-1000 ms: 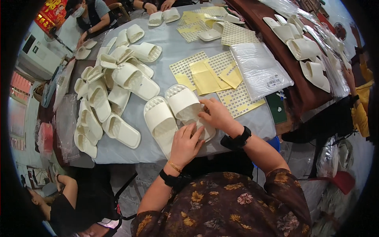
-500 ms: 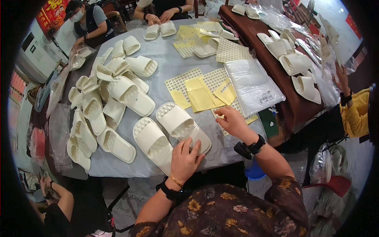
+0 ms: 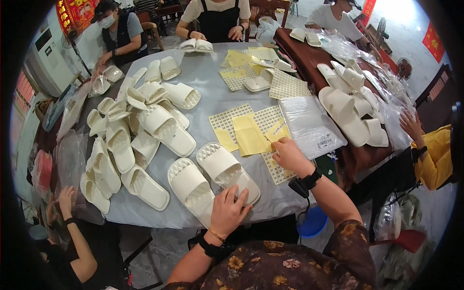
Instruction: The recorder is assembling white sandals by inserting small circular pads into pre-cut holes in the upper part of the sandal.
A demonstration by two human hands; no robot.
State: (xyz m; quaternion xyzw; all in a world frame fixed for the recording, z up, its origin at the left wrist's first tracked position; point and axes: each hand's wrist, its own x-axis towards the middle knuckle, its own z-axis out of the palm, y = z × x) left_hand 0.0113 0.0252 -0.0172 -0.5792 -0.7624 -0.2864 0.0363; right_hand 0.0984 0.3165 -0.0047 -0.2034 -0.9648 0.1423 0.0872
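Two cream slide slippers lie side by side before me, the left slipper (image 3: 190,180) and the right slipper (image 3: 220,166), with quilted insoles and broad straps. My left hand (image 3: 229,209) rests across their heel ends, fingers apart and not wrapped round them. Bent and drawn together, the fingers of my right hand (image 3: 292,157) are over a printed sticker sheet (image 3: 276,170); whatever is between the fingertips is too small to make out. Beside that hand lie a yellow backing sheet (image 3: 249,135) and another sticker sheet (image 3: 227,121).
Many cream slippers (image 3: 121,140) are heaped on the left of the grey-covered table. A white padded package (image 3: 311,126) lies right of the sheets. More slippers (image 3: 353,113) and clear bags cover a brown surface at right. Co-workers sit around; a blue basin (image 3: 313,222) is below.
My right hand has drawn its fingers together over the sticker sheets. My left hand stays on the slippers. The view has tilted up; across the table, a co-worker's slippers have shifted.
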